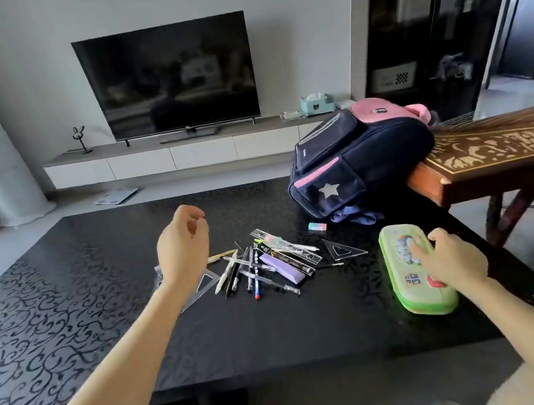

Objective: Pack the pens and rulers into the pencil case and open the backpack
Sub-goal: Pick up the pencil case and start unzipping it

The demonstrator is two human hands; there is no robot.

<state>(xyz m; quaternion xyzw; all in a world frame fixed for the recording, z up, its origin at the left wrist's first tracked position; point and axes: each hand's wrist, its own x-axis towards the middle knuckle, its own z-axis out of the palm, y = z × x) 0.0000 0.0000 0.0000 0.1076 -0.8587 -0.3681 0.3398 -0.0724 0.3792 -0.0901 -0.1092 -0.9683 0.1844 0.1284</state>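
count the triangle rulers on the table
2: a triangle left of the pens, another between them and the case. More may hide under the pens.

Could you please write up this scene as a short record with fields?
pencil case: green, closed, right side of the table
right hand: rests on the pencil case
left hand: raised above the table, loosely curled, holding nothing
pens and rulers: loose pile at mid-table
backpack: looks closed, behind the pile
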